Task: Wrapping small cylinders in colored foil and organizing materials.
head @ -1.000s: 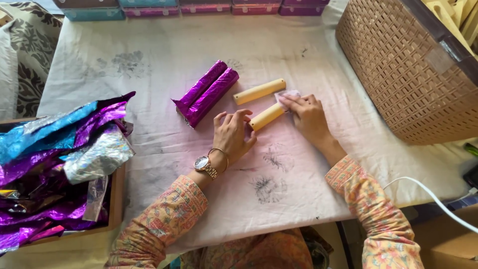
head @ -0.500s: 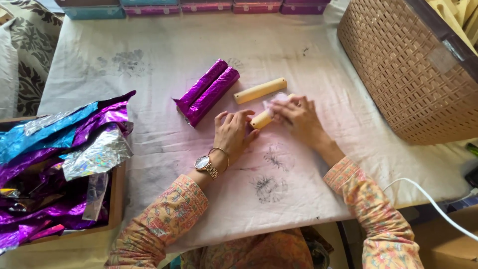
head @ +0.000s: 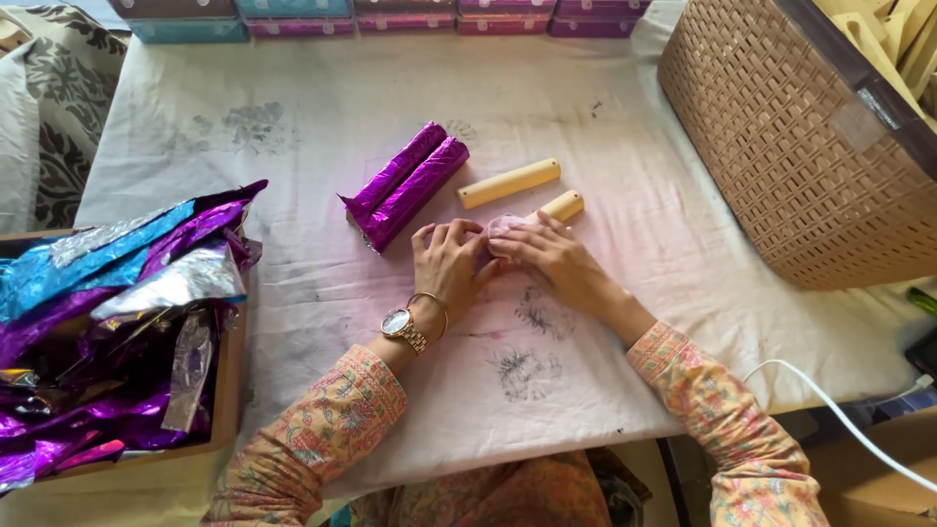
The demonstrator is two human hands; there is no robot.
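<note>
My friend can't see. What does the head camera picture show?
Left hand and right hand together grip a tan stick on a white cloth. Nearby lie another stick and two purple foil rolls.

Single view, head-worn camera. Position: above the near edge of the cloth-covered table, looking steeply down and slightly forward. Range: close; both forearms enter from the bottom edge, with the left hand and right hand meeting near frame centre. Coverage: far edge reaches the row of coloured boxes; left edge takes in a tray of foil sheets; right edge crops a woven basket. No second view to overlap.
</note>
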